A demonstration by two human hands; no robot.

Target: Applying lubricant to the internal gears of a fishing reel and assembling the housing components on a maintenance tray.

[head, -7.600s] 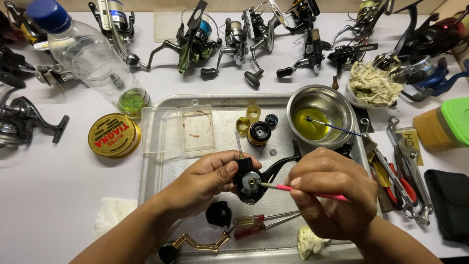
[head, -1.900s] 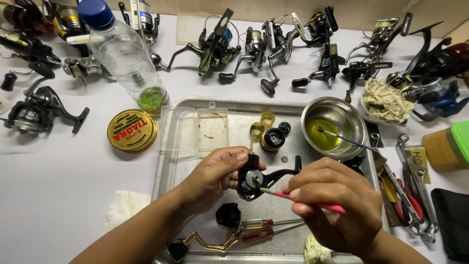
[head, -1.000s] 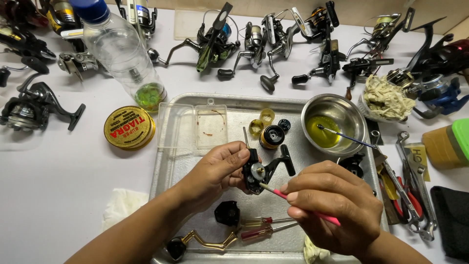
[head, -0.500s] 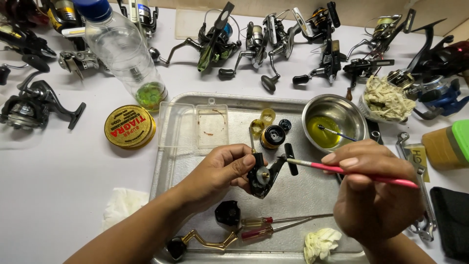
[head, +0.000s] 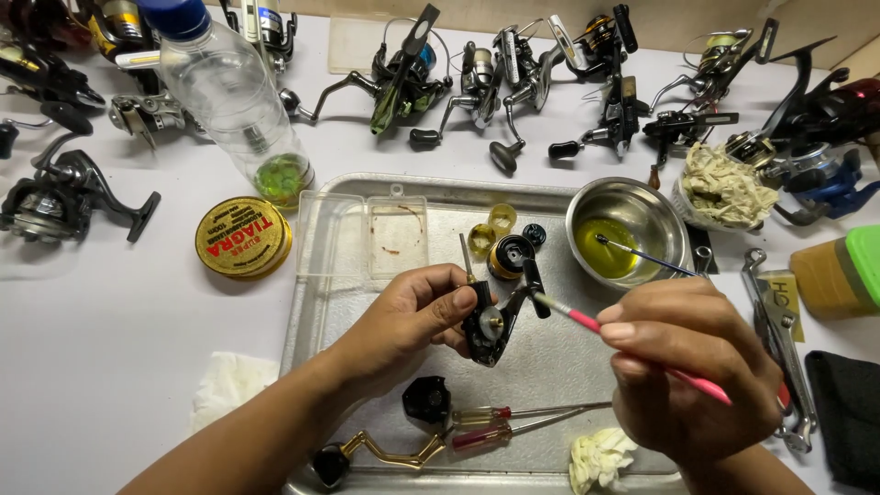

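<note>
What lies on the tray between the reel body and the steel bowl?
In the head view, between the reel body and steel bowl: a gold-black spool and small black cap.

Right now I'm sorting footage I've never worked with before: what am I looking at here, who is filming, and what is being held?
There is no machine: a person wears a camera on the head, looking down at their own two hands. The left hand grips a small black fishing reel body over a metal tray. The right hand holds a thin pink-handled brush, its tip at the reel. The tray also carries a steel bowl of yellow liquid, two screwdrivers and a gold crank handle. More fishing reels line the white table.
</note>
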